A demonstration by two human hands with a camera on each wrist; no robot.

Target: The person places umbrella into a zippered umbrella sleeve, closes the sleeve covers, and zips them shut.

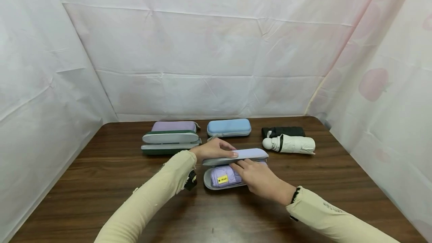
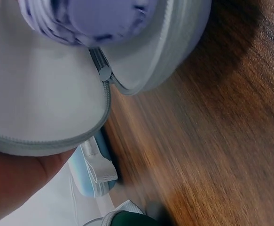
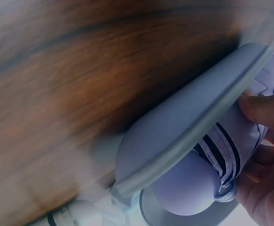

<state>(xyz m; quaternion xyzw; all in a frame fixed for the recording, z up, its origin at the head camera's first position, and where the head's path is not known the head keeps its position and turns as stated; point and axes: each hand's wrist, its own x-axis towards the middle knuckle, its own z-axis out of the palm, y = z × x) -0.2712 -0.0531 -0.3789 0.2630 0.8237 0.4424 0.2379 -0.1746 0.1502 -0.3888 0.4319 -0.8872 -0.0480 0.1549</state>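
An open lavender zip case (image 1: 206,181) lies on the table, its lid (image 1: 251,153) raised at the far side. Inside rests a folded lavender umbrella (image 1: 217,171) with a yellow label; its rounded handle (image 3: 188,186) and black-striped band show in the right wrist view. My left hand (image 1: 216,150) grips the lid by its left part, fingers over the top. My right hand (image 1: 261,180) grips the umbrella toward its right end, thumb on one side and fingers on the other. In the left wrist view, the zipper (image 2: 105,74) joins lid and base at the end.
Behind my left hand stands an open green case (image 1: 170,138), with a purple case (image 1: 173,126) beyond it. A closed blue case (image 1: 229,126) sits at the back middle. Back right are a black folded umbrella (image 1: 290,131) and a white one (image 1: 297,144). Pale cloth encloses the table.
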